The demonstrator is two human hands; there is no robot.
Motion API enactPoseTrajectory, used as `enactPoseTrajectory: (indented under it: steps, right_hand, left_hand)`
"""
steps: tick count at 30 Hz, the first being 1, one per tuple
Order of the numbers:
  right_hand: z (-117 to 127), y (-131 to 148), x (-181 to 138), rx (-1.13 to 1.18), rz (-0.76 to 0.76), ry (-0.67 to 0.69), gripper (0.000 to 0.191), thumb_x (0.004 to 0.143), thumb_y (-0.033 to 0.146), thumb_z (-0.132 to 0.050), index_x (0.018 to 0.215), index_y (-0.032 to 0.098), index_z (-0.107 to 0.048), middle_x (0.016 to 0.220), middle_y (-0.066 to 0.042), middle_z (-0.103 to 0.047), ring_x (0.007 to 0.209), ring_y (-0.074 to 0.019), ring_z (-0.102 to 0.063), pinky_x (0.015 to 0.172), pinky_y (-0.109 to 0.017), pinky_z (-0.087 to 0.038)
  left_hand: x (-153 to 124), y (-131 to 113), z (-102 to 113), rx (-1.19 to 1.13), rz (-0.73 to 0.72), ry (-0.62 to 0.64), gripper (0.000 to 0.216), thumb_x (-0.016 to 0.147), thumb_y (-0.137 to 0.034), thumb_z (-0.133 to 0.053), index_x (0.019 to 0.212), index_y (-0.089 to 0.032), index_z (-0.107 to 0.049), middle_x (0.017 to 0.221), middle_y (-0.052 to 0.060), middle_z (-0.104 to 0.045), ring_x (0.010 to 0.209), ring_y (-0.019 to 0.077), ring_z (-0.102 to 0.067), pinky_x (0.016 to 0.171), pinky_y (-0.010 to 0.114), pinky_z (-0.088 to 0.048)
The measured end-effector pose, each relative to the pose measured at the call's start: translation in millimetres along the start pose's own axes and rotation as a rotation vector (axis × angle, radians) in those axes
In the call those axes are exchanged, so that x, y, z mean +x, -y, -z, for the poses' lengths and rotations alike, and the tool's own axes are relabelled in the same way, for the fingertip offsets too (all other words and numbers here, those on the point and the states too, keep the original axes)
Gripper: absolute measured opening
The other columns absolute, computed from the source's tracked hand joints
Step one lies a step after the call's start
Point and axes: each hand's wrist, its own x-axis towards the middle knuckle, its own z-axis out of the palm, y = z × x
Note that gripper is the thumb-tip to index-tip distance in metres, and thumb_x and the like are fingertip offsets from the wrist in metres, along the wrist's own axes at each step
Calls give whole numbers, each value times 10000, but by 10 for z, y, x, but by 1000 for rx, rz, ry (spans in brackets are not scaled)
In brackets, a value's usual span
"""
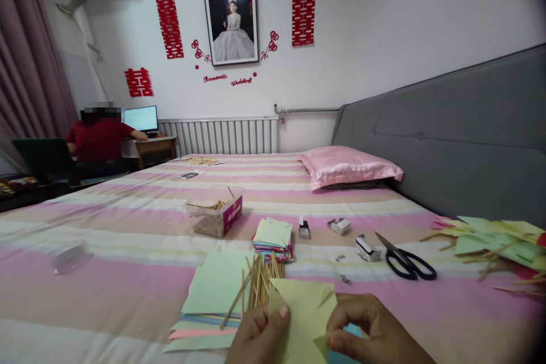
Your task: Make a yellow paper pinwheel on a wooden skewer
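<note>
A sheet of pale yellow paper [305, 313] with slits cut in from its corners is held up at the bottom centre. My left hand [262, 333] is closed on its left edge, the thumb lying on the front. At the right edge, my right hand [367, 324] pinches a corner of the same sheet between thumb and forefinger. Behind the sheet lie several thin wooden sticks [256, 278] beside a stack of coloured paper [219, 284]. A bit of blue paper [352, 330] shows behind my right hand.
On the striped bed are a smaller paper stack [273, 233], a clear box of sticks [222, 216], small cartons [339, 226], metal clips [346, 280] and black-handled scissors [409, 264]. Paper pinwheels [499, 244] lie at right, a pink pillow [347, 166] behind. A person [98, 136] sits far left.
</note>
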Motion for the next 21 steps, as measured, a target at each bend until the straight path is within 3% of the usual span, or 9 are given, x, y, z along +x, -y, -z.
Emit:
enactPoseTrajectory:
  steps: [9,21]
  right_hand:
    - [-71,13,67,-122,-76,-19,112,675,207,-624,577,152,-626,576,4,-596,586,-136,-530,558,-230,-400]
    - [-91,-23,95,-128,-80,-38,106,669,191,-601,579,137,-608,577,-14,-605,570,-141,-536,553,-243,-419]
  left_hand:
    - [23,39,47,141,-11,-38,423,569,-533,-671,588,-110,-669,497,22,-594,459,94,-469,459,192,-314]
    - [27,68,10,164,-69,49,487,602,-555,-633,704,-83,-701,445,14,-534,457,91,-439,460,191,-296]
